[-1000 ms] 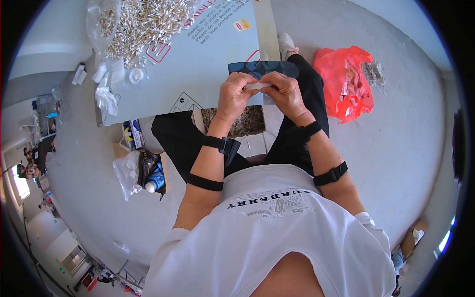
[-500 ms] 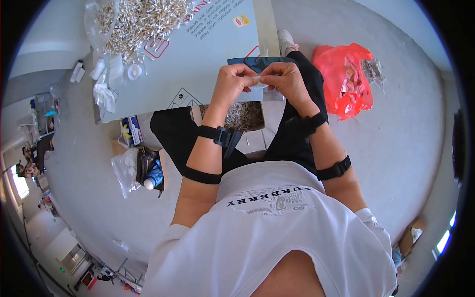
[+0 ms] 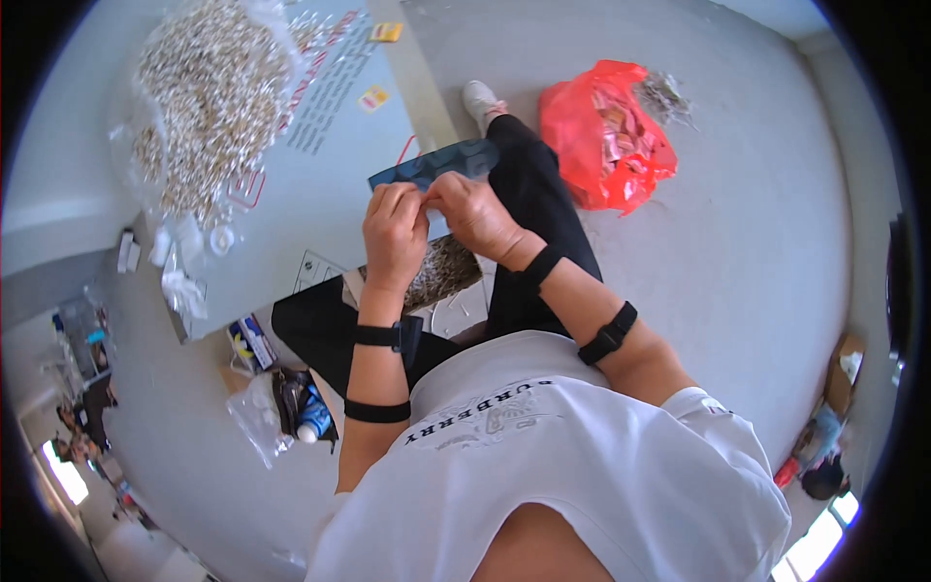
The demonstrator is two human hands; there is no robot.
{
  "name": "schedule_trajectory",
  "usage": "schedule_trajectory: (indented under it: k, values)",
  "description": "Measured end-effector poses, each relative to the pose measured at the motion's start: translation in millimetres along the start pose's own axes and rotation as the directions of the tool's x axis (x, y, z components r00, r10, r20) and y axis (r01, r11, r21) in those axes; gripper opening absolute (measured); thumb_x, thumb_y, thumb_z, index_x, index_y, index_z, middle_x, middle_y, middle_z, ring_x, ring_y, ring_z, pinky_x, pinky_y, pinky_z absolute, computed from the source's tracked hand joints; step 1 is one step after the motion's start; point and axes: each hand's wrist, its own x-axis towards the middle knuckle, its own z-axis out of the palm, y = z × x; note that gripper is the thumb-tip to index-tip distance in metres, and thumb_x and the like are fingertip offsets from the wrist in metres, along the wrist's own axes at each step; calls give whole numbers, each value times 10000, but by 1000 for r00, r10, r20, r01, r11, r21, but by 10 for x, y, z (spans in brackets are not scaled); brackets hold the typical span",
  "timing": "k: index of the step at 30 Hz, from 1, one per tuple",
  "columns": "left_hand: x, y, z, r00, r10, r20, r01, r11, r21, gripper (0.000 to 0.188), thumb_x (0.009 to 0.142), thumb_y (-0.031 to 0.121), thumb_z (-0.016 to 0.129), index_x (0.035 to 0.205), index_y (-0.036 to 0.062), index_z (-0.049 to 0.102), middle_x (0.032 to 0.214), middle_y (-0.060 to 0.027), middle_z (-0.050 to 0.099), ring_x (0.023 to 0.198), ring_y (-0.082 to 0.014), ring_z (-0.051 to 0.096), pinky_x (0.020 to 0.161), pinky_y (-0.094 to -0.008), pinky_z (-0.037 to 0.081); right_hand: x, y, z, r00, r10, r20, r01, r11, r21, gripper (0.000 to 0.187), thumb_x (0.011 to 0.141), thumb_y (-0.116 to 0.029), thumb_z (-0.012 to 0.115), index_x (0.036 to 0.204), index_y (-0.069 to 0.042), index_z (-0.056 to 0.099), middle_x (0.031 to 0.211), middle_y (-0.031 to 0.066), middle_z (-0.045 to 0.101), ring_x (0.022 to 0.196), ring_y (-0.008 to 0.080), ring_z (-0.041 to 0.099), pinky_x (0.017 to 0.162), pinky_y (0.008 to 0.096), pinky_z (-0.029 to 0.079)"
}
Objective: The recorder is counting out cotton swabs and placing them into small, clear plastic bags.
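Observation:
Close together over the near edge of the grey-blue table board [image 3: 291,209], my left hand [image 3: 394,238] and my right hand [image 3: 477,218] meet at the fingertips. Both are closed in a pinch, and whatever sits between the fingers is hidden. Just behind them lies a dark blue patterned sheet [image 3: 465,158]. Below the hands, between my knees, stands an open box [image 3: 355,284] filled with small thin pieces [image 3: 448,271]. A large heap of small, thin, pale-and-brown sticks [image 3: 208,102] lies in clear plastic at the far left of the board.
A red plastic bag [image 3: 572,131] with pinkish pieces stands on the floor to the right, beside a loose grey tangle [image 3: 664,99]. Crumpled white wrappings [image 3: 182,291] lie at the board's left corner. A carton with a blue bottle [image 3: 315,412] stands on the floor at left.
The view has turned, shifting the board and red bag leftward. The small white thing seen between my fingertips earlier is now hidden. My hands stay together, with the right one turned further over.

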Motion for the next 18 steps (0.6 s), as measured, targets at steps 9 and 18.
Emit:
schedule_trajectory:
  k: [9,18]
  values:
    - [220,136,-90,998,47,43,-47,999,-6,185,640,-118,582,755,19,537,775,-101,556,754,-304,548,649,-391,473,-23,101,-985,972,161,-169,-177,981,-84,51,864,-2,583,903,-8,551,798,117,593,613,249,618,530,351,495]
    - [-84,-27,7,974,-118,194,130,990,-46,121,691,-74,584,764,17,553,774,-106,575,772,-311,568,651,-402,482,-537,1513,-2339,662,475,-580,-642,759,-111,113,907,-64,587,996,5,576,868,117,670,656,155,678,554,278,536]
